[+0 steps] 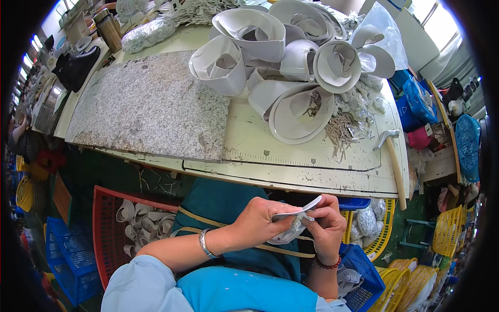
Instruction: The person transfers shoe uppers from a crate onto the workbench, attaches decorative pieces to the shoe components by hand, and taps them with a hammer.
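Note:
Over my lap, just off the table's front edge, both hands hold a curved white piece [285, 238] of thin, stiff-looking sheet. My left hand [265, 217] is closed on its left side, thumb underneath. Closed fingers of my right hand [328, 226] pinch at its right end, by a small whitish, crinkled bit [307, 218] whose kind I cannot make out. Fingers cover part of the piece. On the table ahead lie large loops of the same kind of white strip [260, 28], beside a heap of small brown sticks [340, 130].
A speckled stone slab [150, 104] covers the table's left part. At the right edge lies a hammer [397, 171], handle overhanging. Left of my lap, a red basket [101, 234] holds curled white pieces; blue [371, 275] and yellow baskets [387, 229] stand to the right.

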Available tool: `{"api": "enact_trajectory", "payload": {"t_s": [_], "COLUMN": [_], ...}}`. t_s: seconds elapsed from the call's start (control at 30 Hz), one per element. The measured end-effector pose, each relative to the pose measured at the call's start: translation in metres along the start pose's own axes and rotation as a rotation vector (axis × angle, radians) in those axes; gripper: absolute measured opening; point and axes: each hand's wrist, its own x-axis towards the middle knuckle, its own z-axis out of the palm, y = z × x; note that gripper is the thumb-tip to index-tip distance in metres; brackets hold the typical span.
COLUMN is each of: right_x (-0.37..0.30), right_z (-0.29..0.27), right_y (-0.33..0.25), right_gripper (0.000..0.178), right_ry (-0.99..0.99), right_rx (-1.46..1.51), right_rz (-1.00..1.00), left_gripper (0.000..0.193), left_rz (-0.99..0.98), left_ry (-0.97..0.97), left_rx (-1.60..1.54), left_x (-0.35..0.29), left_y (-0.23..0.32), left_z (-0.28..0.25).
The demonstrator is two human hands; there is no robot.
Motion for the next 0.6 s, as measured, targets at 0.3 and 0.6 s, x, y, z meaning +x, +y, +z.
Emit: {"api": "enact_trajectory", "payload": {"t_s": [0.3, 0.6], "right_x": [-0.003, 0.004], "right_z": [0.003, 0.003], "right_y": [-0.012, -0.022], "right_gripper": [0.017, 0.018], "right_ry": [0.004, -0.088], "right_rx": [-0.088, -0.034], "right_rz": [-0.130, -0.046], "left_gripper": [0.034, 0.033], "left_rz": [0.294, 0.276], "left_ry": [0.088, 0.118], "left_rx": [0.048, 0.098], "left_x": [-0.003, -0.008], "left_y": [0.002, 0.008], "left_z": [0.001, 0.000]}}
